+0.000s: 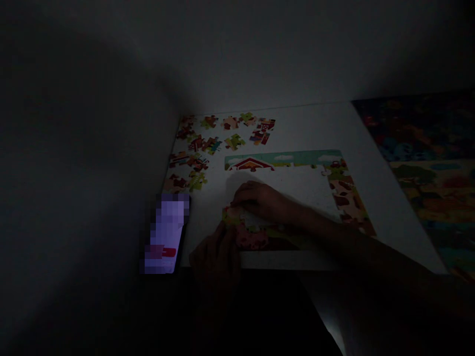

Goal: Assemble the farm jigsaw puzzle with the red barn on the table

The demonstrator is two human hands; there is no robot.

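A jigsaw puzzle (252,239) lies on the white table, with a top strip, right side and bottom edge joined around a bare middle. My right hand (260,200) is curled, its fingertips pinched at a puzzle piece (233,212) on the frame's left side. Just below, my left hand (217,254) rests at the lower left corner with fingers stretched out, their tips touching the puzzle edge. Dim light blurs the exact contact under both hands.
Several loose puzzle pieces (234,142) are spread over the back left of the white table (308,126). A phone with a lit screen (168,232) lies at the left edge. Colourful picture sheets (438,183) are at the right. A wall stands behind.
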